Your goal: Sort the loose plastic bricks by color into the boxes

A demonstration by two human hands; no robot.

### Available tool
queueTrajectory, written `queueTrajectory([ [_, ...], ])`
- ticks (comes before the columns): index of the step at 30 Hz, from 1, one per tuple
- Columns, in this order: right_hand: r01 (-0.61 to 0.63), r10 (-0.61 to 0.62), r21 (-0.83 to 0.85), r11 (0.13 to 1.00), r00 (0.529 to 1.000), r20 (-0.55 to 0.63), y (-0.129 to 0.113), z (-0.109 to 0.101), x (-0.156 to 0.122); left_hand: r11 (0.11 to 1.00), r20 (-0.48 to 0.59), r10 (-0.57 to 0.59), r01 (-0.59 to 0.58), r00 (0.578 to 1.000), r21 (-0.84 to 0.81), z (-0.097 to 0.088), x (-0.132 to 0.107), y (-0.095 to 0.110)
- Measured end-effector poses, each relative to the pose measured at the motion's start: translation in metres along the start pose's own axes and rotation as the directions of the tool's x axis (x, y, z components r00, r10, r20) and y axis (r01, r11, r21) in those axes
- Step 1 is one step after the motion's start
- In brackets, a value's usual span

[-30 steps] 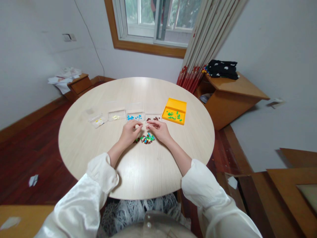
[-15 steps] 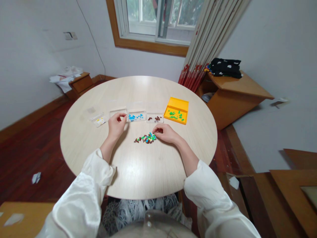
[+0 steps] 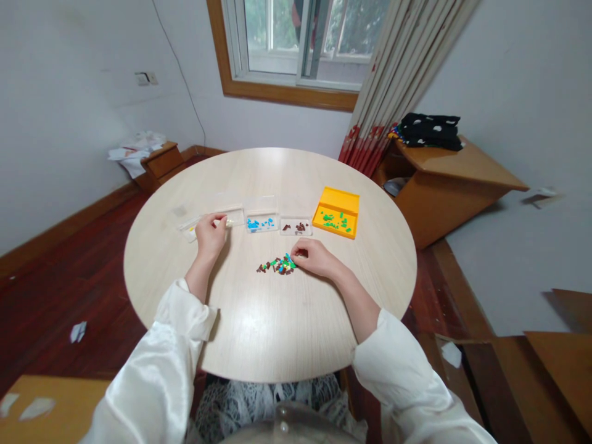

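Observation:
A small pile of mixed toy bricks, brown, green, blue and pale, lies mid-table. My right hand is at the pile's right edge, thumb and finger pinched beside green and blue pieces; what they hold is too small to tell. My left hand is pinched over the near edge of a clear box, partly covering it. Pale yellowish bits show by its fingertips. Right of that box, blue bricks sit in a clear box, then brown bricks in another.
An open yellow case with green bricks stands at the right end of the row. Another clear box with yellow bits is at the left, partly behind my left hand. The round table stands below a window; a wooden cabinet is to the right.
My left hand has moved left, from beside the blue bricks' box to the clear box left of it. My right hand stays at the pile. The whole view has shifted slightly.

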State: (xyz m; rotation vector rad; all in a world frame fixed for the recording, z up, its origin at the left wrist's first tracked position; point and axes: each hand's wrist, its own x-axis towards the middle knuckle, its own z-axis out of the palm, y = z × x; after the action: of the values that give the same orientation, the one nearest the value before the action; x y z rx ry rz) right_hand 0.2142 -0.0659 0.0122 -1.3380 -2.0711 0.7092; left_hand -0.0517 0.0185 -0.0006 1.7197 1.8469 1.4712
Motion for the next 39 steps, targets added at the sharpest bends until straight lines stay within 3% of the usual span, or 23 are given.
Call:
queueTrajectory([
  [7,0.007,-0.007,-0.059,0.998,1.0,-0.001,-0.004,0.001,-0.001,0.999,-0.032,-0.004,0.005,0.999,0.032,-0.002,0.007,-0.012],
  [17,0.031,-0.029,-0.066,0.997,0.999,0.027,-0.005,0.003,-0.003,0.988,-0.031,0.081,-0.076,0.996,0.136,0.002,0.01,-0.022],
  [27,0.053,-0.051,-0.117,0.992,0.999,0.02,-0.008,0.004,-0.003,0.987,-0.035,0.074,-0.068,0.997,0.149,0.002,0.009,-0.018],
  [31,0.013,-0.014,-0.062,0.998,1.0,-0.016,-0.008,0.003,-0.003,0.991,-0.036,0.063,-0.059,0.997,0.122,0.0,0.008,-0.014],
  [39,-0.051,0.087,0.224,0.973,0.984,-0.153,0.001,0.005,-0.002,0.994,-0.042,0.068,-0.064,0.997,0.087,0.0,0.004,-0.007],
])
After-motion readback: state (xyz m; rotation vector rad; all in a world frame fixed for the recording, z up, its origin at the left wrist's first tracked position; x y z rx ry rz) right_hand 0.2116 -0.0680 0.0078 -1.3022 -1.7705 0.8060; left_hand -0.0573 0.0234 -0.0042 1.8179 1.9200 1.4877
